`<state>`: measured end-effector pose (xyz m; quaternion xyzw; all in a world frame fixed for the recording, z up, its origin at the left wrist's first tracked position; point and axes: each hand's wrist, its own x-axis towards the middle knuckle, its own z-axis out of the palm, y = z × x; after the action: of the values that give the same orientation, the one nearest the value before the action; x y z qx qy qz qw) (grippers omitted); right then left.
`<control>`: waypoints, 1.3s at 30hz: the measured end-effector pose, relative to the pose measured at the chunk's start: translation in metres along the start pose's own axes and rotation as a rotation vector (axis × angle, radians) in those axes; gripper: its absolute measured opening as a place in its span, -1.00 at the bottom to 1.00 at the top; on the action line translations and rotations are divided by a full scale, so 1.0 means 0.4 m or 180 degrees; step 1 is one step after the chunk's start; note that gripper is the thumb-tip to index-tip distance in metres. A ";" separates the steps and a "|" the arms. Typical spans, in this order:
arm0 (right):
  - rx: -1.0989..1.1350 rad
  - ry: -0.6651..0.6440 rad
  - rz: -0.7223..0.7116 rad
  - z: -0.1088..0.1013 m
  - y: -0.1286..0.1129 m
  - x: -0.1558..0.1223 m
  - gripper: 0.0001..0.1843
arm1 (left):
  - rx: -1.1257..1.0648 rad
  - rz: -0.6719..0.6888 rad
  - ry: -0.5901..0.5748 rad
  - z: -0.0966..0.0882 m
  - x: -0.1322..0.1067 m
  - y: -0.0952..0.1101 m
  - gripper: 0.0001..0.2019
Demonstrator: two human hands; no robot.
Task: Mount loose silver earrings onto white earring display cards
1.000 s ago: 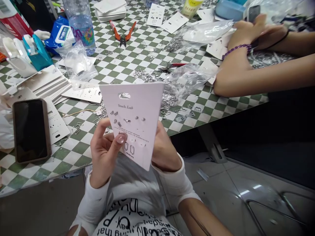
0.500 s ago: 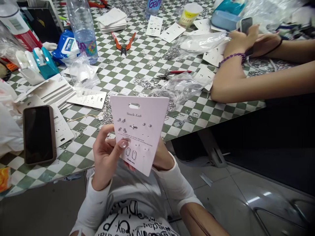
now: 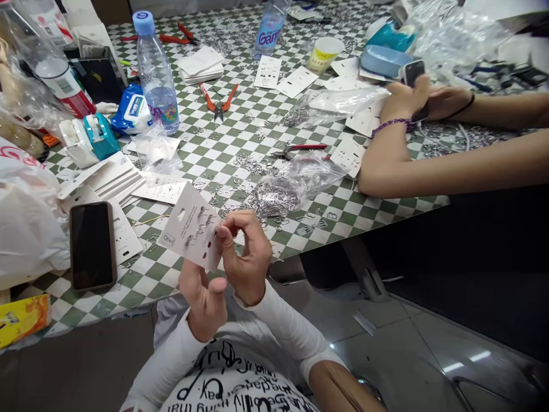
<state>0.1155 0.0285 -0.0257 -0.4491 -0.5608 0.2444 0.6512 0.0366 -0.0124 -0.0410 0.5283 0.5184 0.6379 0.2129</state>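
A white earring card [image 3: 175,233] with an oval hanging slot, small print and several small metal pieces is tilted in front of me, above the table's near edge. My right hand [image 3: 247,252] is closed, thumb and index finger pinching the card's right edge. Below the card is my left hand [image 3: 203,297], its thumb raised clear of the card. The left fingers reach up to the card's lower edge, and their tips are partly hidden behind it. Just beyond, a clear plastic bag [image 3: 315,171] lies beside a heap of small silver metal pieces [image 3: 274,197].
A black phone [image 3: 93,246] and stacked white cards [image 3: 115,182] lie left. Farther back stand a water bottle [image 3: 158,86], a tape dispenser [image 3: 100,136], orange-handled pliers [image 3: 218,103] and a yellow-white cup [image 3: 325,55]. At right, another person's forearms [image 3: 429,171] rest on the table, hands holding a device.
The card has been turned over and swung round leftward. My right hand has come out from behind it to pinch its right edge. My left thumb has left the card's face. The view has shifted.
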 end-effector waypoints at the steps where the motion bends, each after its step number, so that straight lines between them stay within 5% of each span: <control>1: -0.0013 -0.0056 0.0006 0.002 -0.001 0.004 -0.90 | 0.0086 -0.0112 0.0139 0.004 0.003 0.003 -0.61; 4: 0.0168 -0.0499 0.0184 -0.003 0.002 0.027 -0.90 | 0.0307 -0.0465 0.0548 0.017 0.033 0.007 -0.86; 8: 0.0167 -0.0934 0.0333 -0.016 0.013 0.063 -0.88 | 0.0400 -0.0603 0.0619 0.024 0.080 0.000 -0.88; 13: -0.0025 -0.0748 0.0043 -0.007 0.029 0.066 -0.95 | 0.0658 -0.0601 0.0541 0.022 0.094 -0.014 -0.88; 19: -0.0711 -0.0270 -0.0655 0.007 0.063 0.047 -0.76 | 0.0946 -0.0469 0.0409 0.029 0.087 -0.023 -0.88; 23: -0.1004 -0.0335 -0.0841 0.012 0.080 0.048 -0.73 | 0.1068 -0.0344 0.0306 0.038 0.096 -0.024 -0.87; 31: -0.0878 -0.0812 -0.0277 0.022 0.090 0.056 -0.92 | 0.1121 -0.0150 0.0268 0.037 0.104 -0.049 -0.88; 39: 0.0151 -0.1283 0.0755 0.011 0.078 0.084 -0.84 | 0.1028 -0.0126 0.0367 0.035 0.102 -0.048 -0.80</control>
<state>0.1254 0.0723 -0.0357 -0.4386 -0.6169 0.4170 0.5032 0.0297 0.0343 -0.0410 0.5079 0.6357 0.5712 0.1077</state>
